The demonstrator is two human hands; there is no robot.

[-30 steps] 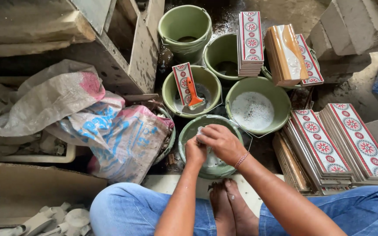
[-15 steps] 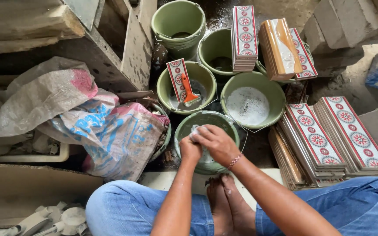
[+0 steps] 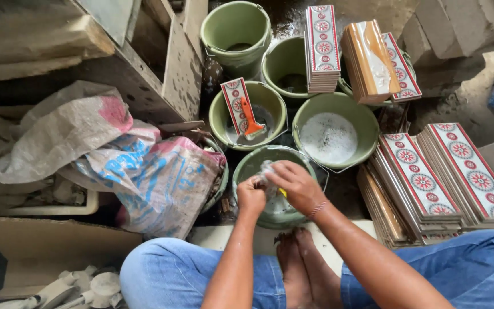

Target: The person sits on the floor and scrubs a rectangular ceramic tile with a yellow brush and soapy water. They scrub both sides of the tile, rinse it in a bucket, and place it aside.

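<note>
I see both hands meet over the near green plastic bucket (image 3: 247,171): left hand (image 3: 251,197) and right hand (image 3: 293,184) clench a wet pale cloth (image 3: 267,170) between them.

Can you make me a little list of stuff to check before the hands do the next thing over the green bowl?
1. Both hands over the near bowl: ok, the left hand and right hand meet above it.
2. Grip on the pale wet cloth: ok, both hands pinch it.
3. What the yellow bit under the right hand is: cannot tell, mostly hidden.
4. Orange scraper within sight: ok, it lies in the next bowl beside a patterned tile.
5. Tile stacks steady: ok, they lean in tidy rows at the right.
6. Feet clear of the bowl: cannot tell, toes sit very close to it.
</note>
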